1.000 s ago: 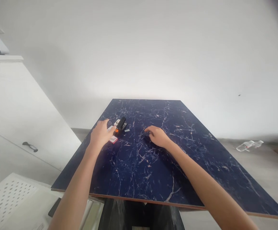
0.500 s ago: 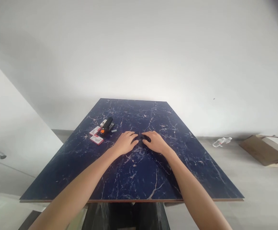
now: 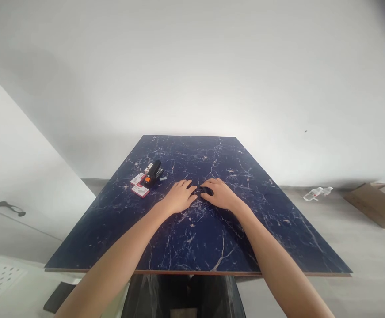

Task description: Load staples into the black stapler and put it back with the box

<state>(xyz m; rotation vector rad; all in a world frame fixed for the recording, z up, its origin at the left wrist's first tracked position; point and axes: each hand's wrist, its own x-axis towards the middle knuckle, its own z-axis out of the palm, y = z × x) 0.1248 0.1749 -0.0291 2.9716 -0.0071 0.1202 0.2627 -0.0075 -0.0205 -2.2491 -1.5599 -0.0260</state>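
My left hand (image 3: pixel 180 197) rests on the dark blue marble-patterned table (image 3: pixel 192 247), fingers apart and holding nothing. Close to its right, my right hand (image 3: pixel 220 193) lies on the tabletop with thumb and fingers spread, also without anything in it. A black stapler (image 3: pixel 153 173) with an orange mark stands to the left of and beyond my left hand. Two red-and-white boxes (image 3: pixel 140 191) lie beside the stapler, and a small white box (image 3: pixel 148 168) is partly hidden behind it. A small grey strip, perhaps staples (image 3: pixel 163 179), lies to the stapler's right.
A white cabinet (image 3: pixel 29 168) with a dark handle (image 3: pixel 11 208) stands at the left. The white wall (image 3: pixel 192 66) rises behind the table. On the floor at the right are clear plastic bottles (image 3: pixel 317 193) and a cardboard box (image 3: pixel 374 203).
The whole view has shifted slightly, so the table and its objects appear a little farther right. My hands stay on the table in nearly the same pose.
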